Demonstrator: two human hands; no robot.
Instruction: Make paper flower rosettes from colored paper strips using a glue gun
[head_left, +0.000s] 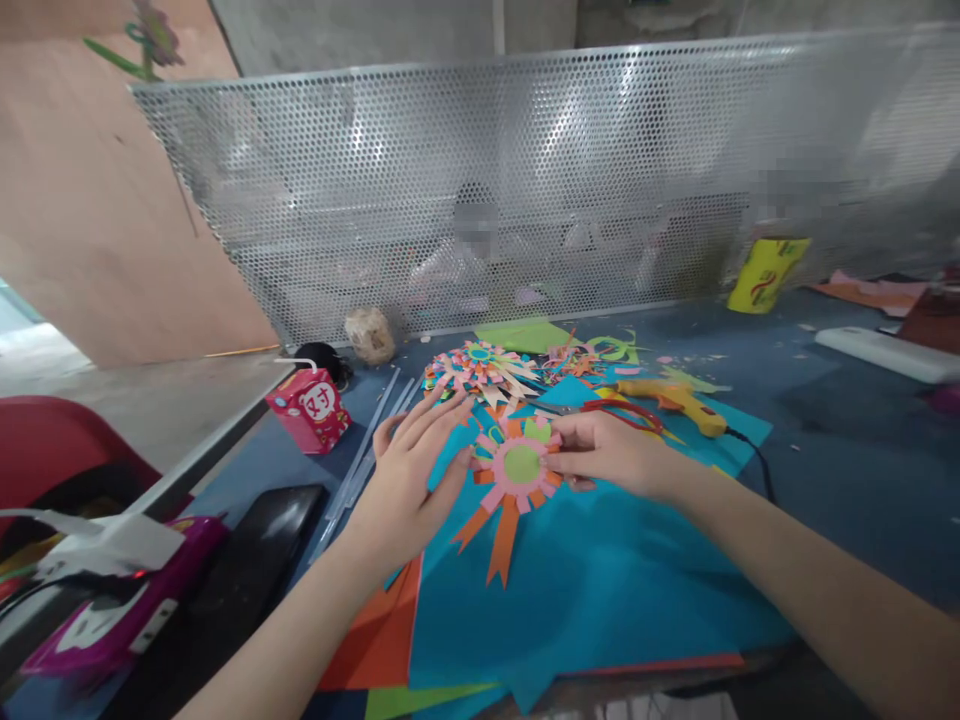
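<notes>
Pinching paper flower (523,463) with right hand (609,455), holding left hand (409,468) spread beside it. Could crease it by squeezing too hard.

OK, my rosette (523,463): lt green centre, pink fringe, orange fringe behind, orange tails. Paper (585,580) below: brt blue; sheet (379,630) on L, orange-red. Counter (840,460), dk blue. Glue gun (679,398), yellow. Scissors (596,405), red handles. Drink box (311,418), pink-red w/ white patch.

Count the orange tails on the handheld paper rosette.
2: a shorter tail at the lower left of the rosette, a longer tail beside it. Others may hide underneath.
</notes>
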